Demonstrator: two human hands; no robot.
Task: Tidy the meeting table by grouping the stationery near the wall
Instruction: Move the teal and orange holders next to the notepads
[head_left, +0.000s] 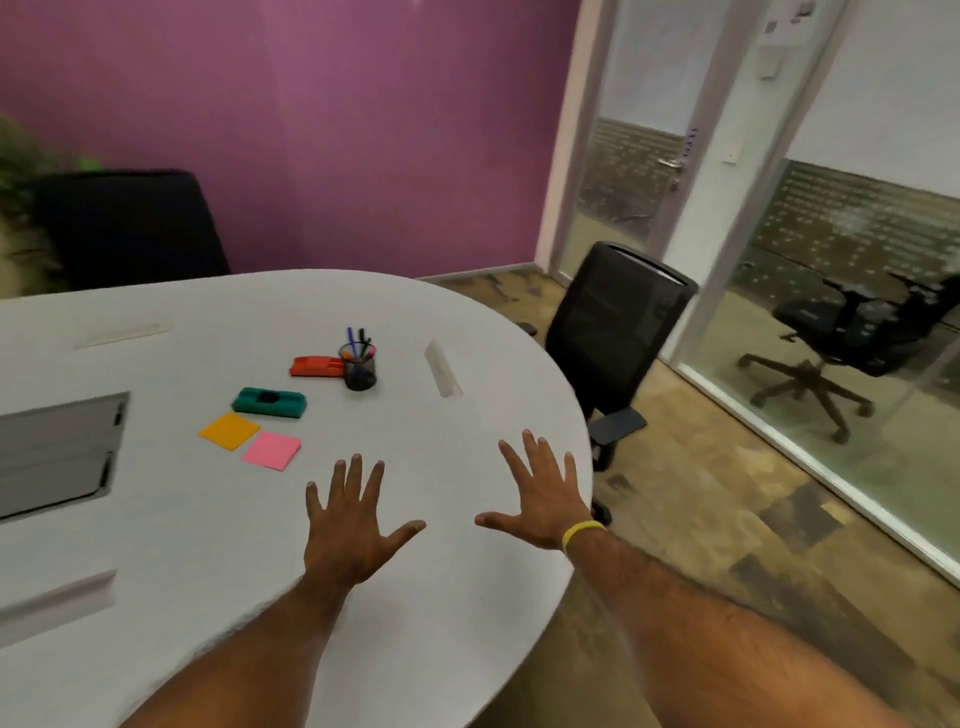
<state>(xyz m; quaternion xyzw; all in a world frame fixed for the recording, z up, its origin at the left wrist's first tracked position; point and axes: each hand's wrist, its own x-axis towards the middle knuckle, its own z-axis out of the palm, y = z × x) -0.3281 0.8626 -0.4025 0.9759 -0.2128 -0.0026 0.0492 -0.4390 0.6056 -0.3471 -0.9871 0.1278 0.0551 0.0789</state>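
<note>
On the white meeting table lie an orange sticky-note pad and a pink sticky-note pad, side by side. Behind them sits a green board eraser, then a red-orange tray touching a black mesh pen cup with several pens in it. My left hand hovers flat over the table, fingers spread, holding nothing, just in front of the pink pad. My right hand, with a yellow wristband, is also spread and empty near the table's right edge.
A purple wall stands beyond the table's far end. A black mesh chair is tucked at the right edge and another black chair at the far left. A grey cable hatch and slots are set into the tabletop. A glass partition is at the right.
</note>
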